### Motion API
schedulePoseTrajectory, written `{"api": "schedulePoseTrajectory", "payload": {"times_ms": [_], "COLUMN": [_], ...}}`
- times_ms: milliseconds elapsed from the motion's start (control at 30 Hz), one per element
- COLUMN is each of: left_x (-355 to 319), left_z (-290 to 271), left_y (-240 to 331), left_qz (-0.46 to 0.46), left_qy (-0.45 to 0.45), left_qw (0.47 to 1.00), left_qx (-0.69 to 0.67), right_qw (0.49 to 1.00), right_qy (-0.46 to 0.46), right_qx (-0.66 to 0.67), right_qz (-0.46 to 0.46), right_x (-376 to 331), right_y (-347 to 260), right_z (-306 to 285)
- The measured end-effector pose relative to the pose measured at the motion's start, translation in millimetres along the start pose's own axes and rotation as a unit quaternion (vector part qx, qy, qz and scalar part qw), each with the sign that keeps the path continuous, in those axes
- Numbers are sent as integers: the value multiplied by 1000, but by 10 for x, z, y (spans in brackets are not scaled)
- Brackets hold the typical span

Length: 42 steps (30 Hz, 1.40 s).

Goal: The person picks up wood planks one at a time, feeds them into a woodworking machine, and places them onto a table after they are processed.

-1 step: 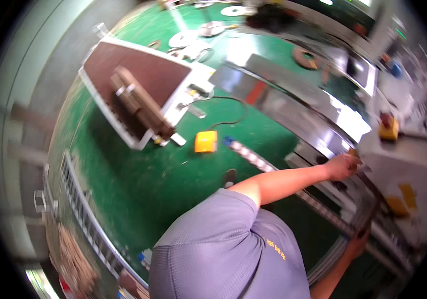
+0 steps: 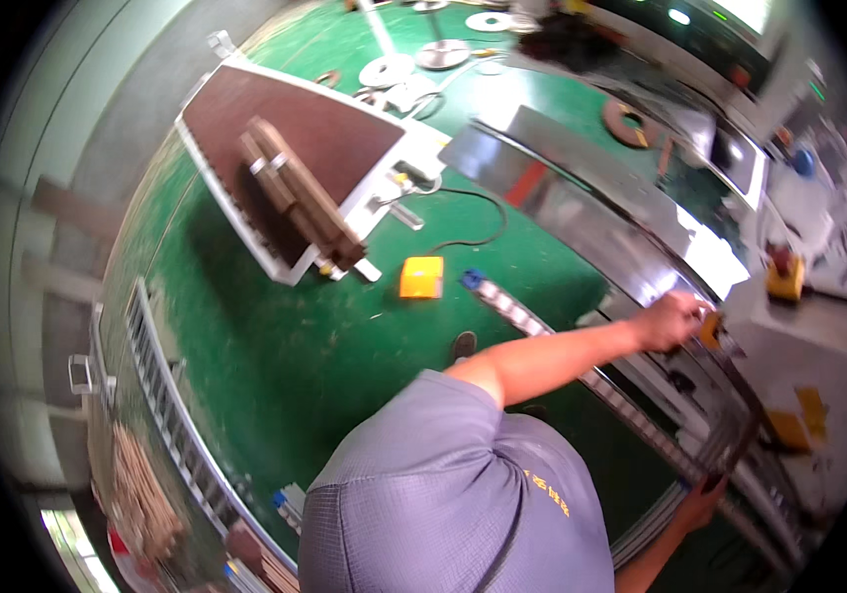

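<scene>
My left hand reaches out to the right over the edge of a long metal-topped machine bed. Its fingers are curled together beside a small yellow part, and what they hold, if anything, is hidden. Lower down, my right hand is closed around the near end of a narrow dark brown strip. That strip runs up along the machine's side toward the left hand. Beneath the hands, a rail with pale rollers slants across from a blue end cap.
A white-framed cart with a brown top carries stacked brown boards. A yellow box with a cable sits on the green floor. A metal roller track lies left. A red-and-yellow switch box stands on the machine at right.
The view has shifted slightly, moving the cart and machine rightward in the picture, and is sharper. My right hand appears a little lower; both hands keep much the same hold.
</scene>
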<state>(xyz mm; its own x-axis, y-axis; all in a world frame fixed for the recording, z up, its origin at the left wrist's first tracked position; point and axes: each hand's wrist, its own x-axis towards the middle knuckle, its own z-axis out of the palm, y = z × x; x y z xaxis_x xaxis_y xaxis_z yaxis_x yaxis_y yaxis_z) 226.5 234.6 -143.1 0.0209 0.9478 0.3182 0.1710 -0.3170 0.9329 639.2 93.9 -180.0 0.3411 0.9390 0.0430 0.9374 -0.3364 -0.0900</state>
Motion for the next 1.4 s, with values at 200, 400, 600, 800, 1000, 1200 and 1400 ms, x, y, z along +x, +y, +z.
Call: {"api": "schedulePoseTrajectory", "payload": {"times_ms": [200, 400, 600, 800, 1000, 1200, 1400], "left_x": [-2035, -4138, -4520, -4976, -5416, -4534, -3236], "left_z": [-4080, -6465, -6739, -5420, -4645, -5243, -5029], "left_y": [-581, -1285, -1787, -829, 415, 1149, 2220], "left_qz": [-60, -426, -263, -29, -95, -154, -207], "left_qy": [523, 744, 826, 720, 776, 673, 427], "left_qw": [759, 452, 489, 663, 612, 663, 616], "left_qx": [384, 245, -99, -202, -117, 290, 628], "right_qw": [978, 896, 854, 793, 743, 697, 628], "right_qy": [-79, -180, -239, -290, -401, -426, -355], "right_qx": [173, 267, 222, 266, 226, 251, 334], "right_qz": [-85, -305, -406, -465, -486, -519, -607], "right_x": [-1138, -1505, -1607, -1569, -1626, -1778, -1962], "right_y": [-1597, -3133, -4178, -4822, -5437, -5751, -6082], "right_z": [136, 64, 86, 140, -190, -475, -738]}}
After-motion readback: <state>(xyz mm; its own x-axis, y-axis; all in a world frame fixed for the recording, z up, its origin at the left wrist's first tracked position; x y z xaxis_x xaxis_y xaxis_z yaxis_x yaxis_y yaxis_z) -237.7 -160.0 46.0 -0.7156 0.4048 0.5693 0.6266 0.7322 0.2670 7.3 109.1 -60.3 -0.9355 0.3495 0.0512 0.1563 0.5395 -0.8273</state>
